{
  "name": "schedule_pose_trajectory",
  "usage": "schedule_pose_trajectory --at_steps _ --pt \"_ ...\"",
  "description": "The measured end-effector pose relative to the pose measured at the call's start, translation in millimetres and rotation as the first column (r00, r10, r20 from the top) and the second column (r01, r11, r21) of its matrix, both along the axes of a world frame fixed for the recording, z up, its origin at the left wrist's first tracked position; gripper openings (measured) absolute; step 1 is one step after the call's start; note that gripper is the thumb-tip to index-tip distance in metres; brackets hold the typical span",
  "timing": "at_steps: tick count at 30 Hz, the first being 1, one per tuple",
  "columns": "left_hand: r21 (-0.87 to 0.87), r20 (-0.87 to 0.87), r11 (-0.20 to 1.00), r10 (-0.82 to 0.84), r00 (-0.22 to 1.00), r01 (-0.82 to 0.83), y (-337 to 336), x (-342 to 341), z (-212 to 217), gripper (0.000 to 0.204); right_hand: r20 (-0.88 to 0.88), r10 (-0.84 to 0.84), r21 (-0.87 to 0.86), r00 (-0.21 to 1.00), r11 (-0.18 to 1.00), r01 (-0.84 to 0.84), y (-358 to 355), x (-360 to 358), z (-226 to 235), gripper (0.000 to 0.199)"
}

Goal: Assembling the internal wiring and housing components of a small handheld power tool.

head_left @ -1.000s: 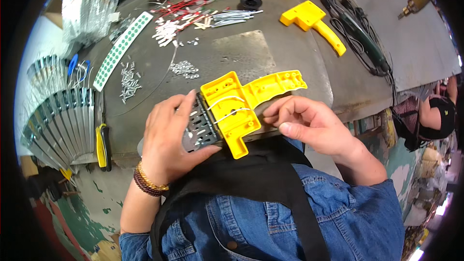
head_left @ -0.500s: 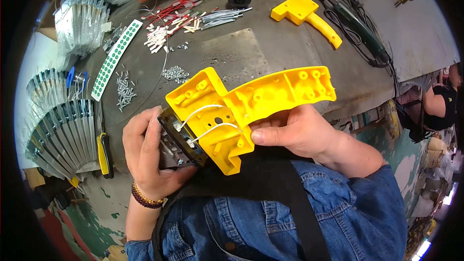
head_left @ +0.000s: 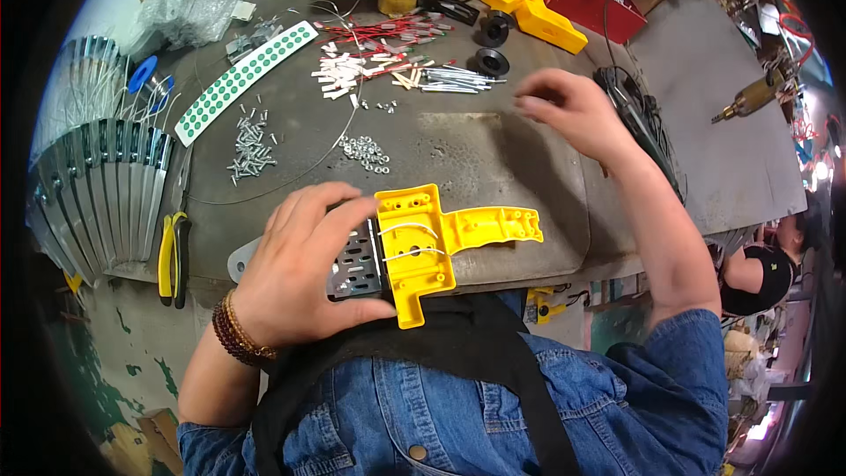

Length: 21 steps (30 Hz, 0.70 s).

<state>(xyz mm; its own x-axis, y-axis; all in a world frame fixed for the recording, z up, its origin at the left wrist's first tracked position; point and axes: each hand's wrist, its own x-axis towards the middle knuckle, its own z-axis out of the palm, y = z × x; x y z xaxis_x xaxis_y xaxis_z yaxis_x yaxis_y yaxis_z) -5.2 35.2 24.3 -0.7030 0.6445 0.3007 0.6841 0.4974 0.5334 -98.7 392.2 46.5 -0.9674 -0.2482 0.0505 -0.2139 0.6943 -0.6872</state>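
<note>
A yellow plastic housing half [head_left: 416, 286] lies with its hollow side up at the table's front edge, its handle pointing right. Two white wires run across its inside. Its left side meets a perforated metal plate [head_left: 355, 266]. My left hand [head_left: 300, 273] straddles that plate, thumb on the near side and fingers on the far side, gripping it; the palm hides much of the plate. Out over the table at the right, my right hand [head_left: 568, 115] is raised with loosely curled fingers, thumb and forefinger apart, and nothing visible between them.
Screws [head_left: 251, 150] and nuts [head_left: 366, 152] lie in piles. Behind them are metal rods [head_left: 454, 79], black spools [head_left: 492, 62], wire leads and yellow housings [head_left: 551, 25]. Pliers [head_left: 174, 256] and metal blades [head_left: 115, 185] are at left; a power screwdriver [head_left: 749, 101] hangs at right.
My right hand has left the yellow housing and moved far and right. The housing has gone from being held up to lying lower. The yellow handled piece near the cable no longer shows there.
</note>
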Motion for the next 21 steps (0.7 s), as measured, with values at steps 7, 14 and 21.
schedule_pose_trajectory --at_steps 7,14,21 --pt "-0.013 -0.158 0.992 0.12 0.98 -0.124 33.9 -7.2 -1.1 0.018 -0.229 0.253 0.6 0.94 0.797 -0.069 -71.8 -109.0 -11.1 0.023" --pt "0.045 -0.025 0.99 0.132 0.991 -0.131 34.0 -11.9 -19.2 0.02 -0.144 0.438 0.576 0.887 0.766 -0.284 -119.3 -113.1 -33.3 0.019" --pt "0.223 -0.201 0.943 0.292 0.935 -0.247 23.1 -24.5 3.8 0.027 -0.401 0.549 0.699 0.733 0.701 -0.143 -104.5 -45.0 4.2 0.016"
